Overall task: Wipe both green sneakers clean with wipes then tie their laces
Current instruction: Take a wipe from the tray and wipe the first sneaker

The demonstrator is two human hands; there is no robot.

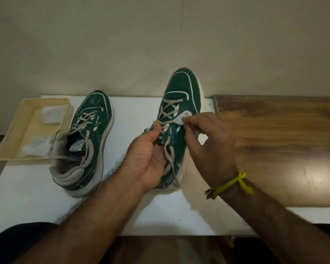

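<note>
Left hand [148, 159] nearest, forearm coming up from bottom edge; fingers curled round the laces and tongue area of the right sneaker [179, 103], gripping it and holding it tilted, toe raised off the white board [36, 197]. Right hand [210, 141], yellow band [234, 182] on wrist, pinches a small white wipe [183, 118] between thumb and fingertips, pressed on the sneaker's outer side by the eyelets. Left sneaker [92, 130] sits flat on the board, laces loose, just beside a cream tray [10, 136] holding 2 more wipes [36, 146]. Wooden tabletop [274, 140] to the right.

Judgement: wiping stage on sneaker 2 of 2; no laces tied yet.

Risks: wipe is small and bunched, could slip from the pinch or snag on the laces. Grip is on laces, not the body, so hard rubbing could twist the sneaker or pull the lacing uneven. Loose lace of the left sneaker lies at the tray, could drag it.
</note>
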